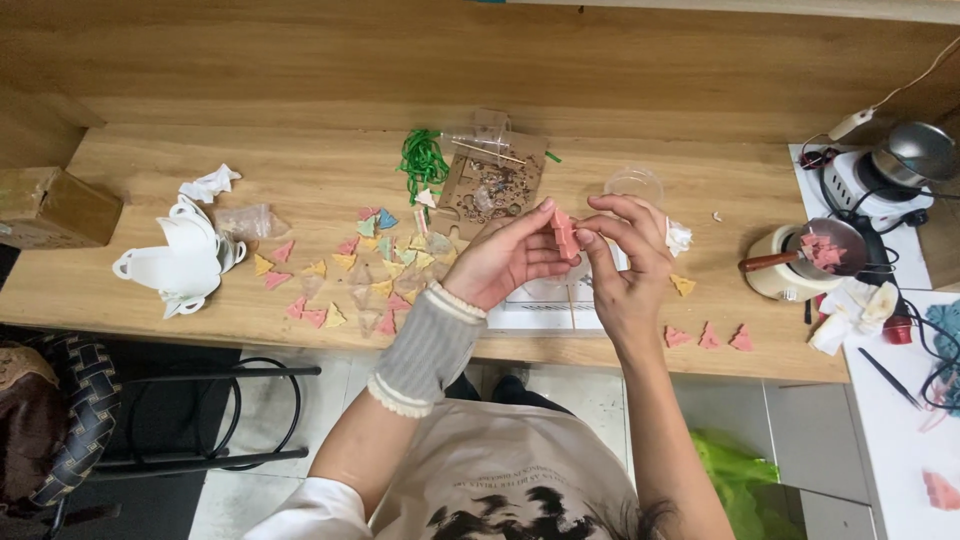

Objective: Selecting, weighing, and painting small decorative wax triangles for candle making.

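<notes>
Both of my hands are raised over the wooden table (300,180), holding one small pink tree-shaped piece (564,234) between them. My left hand (505,262), with a grey ribbed cuff on the wrist, pinches the piece from the left. My right hand (625,262) grips it from the right with thumb and fingers. Under the hands lies a white tray (545,305) with a thin stick on it. Several small pink, yellow and green tree-shaped pieces (375,270) are scattered on the table left of my hands.
White plastic moulds (180,260) and a brown box (50,205) lie at the left. Green ribbon (422,160), a cardboard sheet of small parts (490,185) and a clear cup (633,183) sit behind. A small melting pot (805,255), three pink pieces (708,338) and an electric stove (880,180) are at the right.
</notes>
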